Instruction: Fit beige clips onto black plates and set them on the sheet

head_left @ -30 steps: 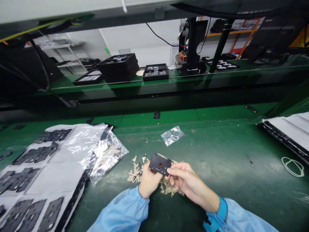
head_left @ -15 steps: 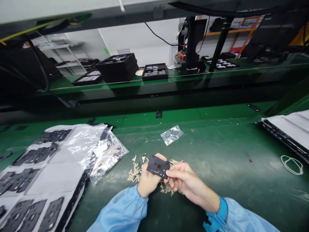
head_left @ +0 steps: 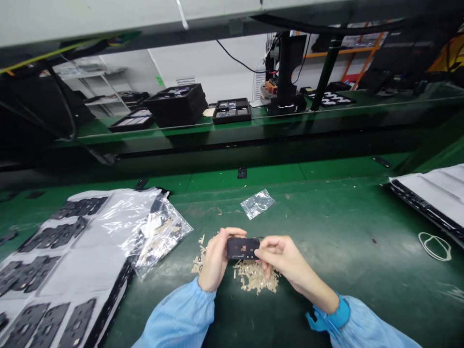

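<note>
A small black perforated plate (head_left: 242, 248) is held at lower centre of the frame, above the green worktop (head_left: 326, 232). It is pinched at its left end by the fingers of the left hand (head_left: 214, 258) and at its right end by those of the right hand (head_left: 281, 256). Beige scraps (head_left: 253, 280) are heaped just beneath. A clear bag (head_left: 258, 203) lies beyond, and trays of black parts (head_left: 47, 270) fill the lower left.

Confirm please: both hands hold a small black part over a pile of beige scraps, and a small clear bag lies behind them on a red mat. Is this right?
No: the head view shows a green mat, not red. The left hand and right hand hold the small black part over the beige scraps, with the small clear bag behind them.
</note>
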`<state>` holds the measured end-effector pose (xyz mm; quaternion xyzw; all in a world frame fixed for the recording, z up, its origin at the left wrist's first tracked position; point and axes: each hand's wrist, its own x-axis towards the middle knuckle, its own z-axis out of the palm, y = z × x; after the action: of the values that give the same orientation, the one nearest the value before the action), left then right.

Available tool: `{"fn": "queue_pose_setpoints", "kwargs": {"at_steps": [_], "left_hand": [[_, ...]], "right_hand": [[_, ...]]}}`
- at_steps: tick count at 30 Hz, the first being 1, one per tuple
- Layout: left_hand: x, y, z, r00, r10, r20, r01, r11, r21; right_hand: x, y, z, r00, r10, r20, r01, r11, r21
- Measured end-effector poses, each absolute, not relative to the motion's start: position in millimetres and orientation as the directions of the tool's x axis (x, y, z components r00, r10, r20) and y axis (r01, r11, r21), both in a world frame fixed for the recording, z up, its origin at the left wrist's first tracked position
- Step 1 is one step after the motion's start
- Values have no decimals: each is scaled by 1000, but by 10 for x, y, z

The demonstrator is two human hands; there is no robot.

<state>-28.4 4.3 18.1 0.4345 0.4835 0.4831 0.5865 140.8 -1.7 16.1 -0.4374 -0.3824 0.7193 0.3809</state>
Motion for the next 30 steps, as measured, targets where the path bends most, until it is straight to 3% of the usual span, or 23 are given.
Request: {"fn": "queue_pose_setpoints", "kwargs": {"at_steps": [4,11,16,23,30], "left_hand": [[-233,7,169,3,1000,-24,126,23,992],[-170,-22,171,-25,1000,12,156,-8,988],[-177,-36,151,11,996,86,260,-86,962],[-173,-65,119,53,976,210,343,-215,914],[-139,-103,132,75,958,277,359,-285,889]], "right_hand": [[1392,-5,95,-212,942,-259,-156,-294,-943],[1353,-26,54,-44,988,-147,-203,-153,-967],[1359,-28,20,-28,987,-156,-163,-158,-974],[1364,-38,-21,-4,999,-54,-54,-54,-997],[1362,-12,-4,-17,997,-73,-114,-75,-991]]}}
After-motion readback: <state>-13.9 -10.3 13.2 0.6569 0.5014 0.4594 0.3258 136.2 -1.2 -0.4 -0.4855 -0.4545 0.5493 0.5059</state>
